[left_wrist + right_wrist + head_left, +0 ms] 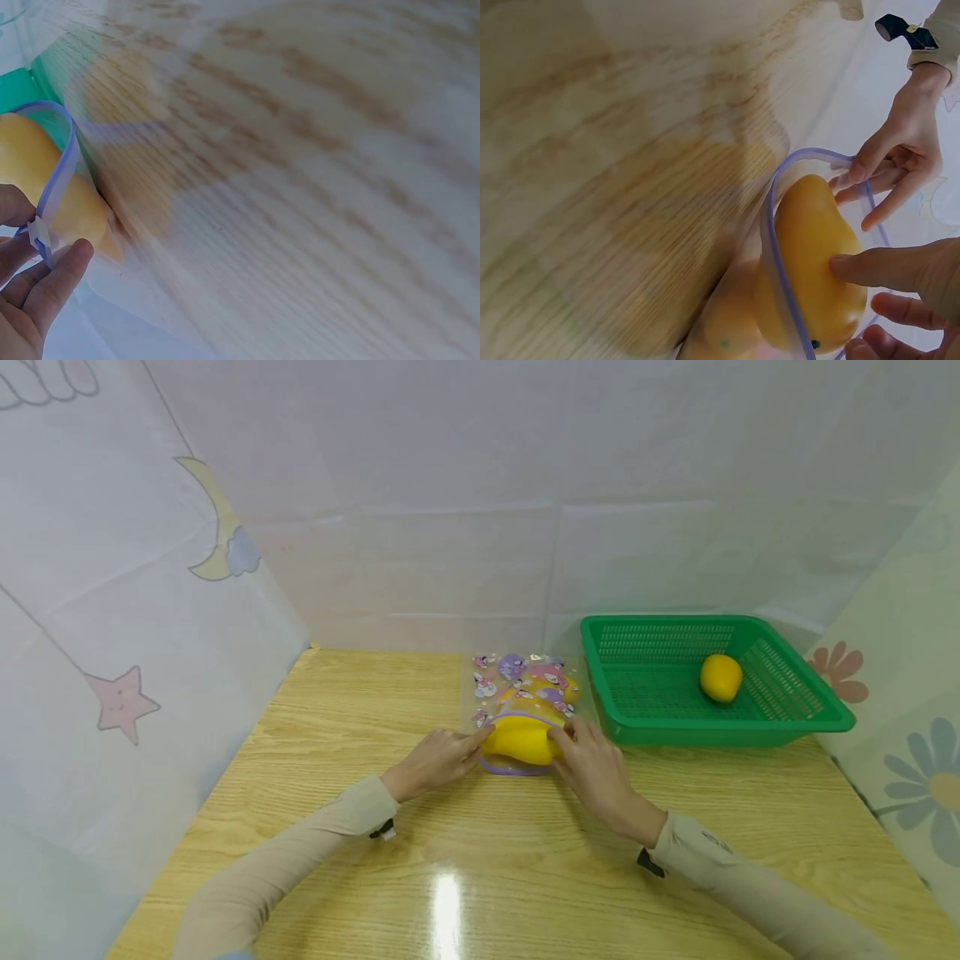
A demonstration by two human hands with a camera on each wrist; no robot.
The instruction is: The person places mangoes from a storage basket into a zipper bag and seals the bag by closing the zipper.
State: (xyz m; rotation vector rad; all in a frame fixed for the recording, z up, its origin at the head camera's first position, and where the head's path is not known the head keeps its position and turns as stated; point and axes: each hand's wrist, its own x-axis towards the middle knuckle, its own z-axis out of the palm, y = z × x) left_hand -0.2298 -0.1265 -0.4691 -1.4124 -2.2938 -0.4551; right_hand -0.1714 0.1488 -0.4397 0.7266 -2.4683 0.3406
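A clear zip bag with cartoon prints and a purple zip edge lies on the table, its mouth toward me. A smooth yellow mango sits in that mouth, and more yellow fruit shows through the film behind it. My left hand pinches the left side of the purple edge, fingertips at the white slider. At the right side my right hand has its thumb pressed on the mango, while its curled fingers hold the bag's edge, partly hidden in the head view.
A green plastic basket stands right of the bag, with one yellow round fruit inside. Printed cloth hangs behind and beside the wooden table. Dark bands circle both wrists.
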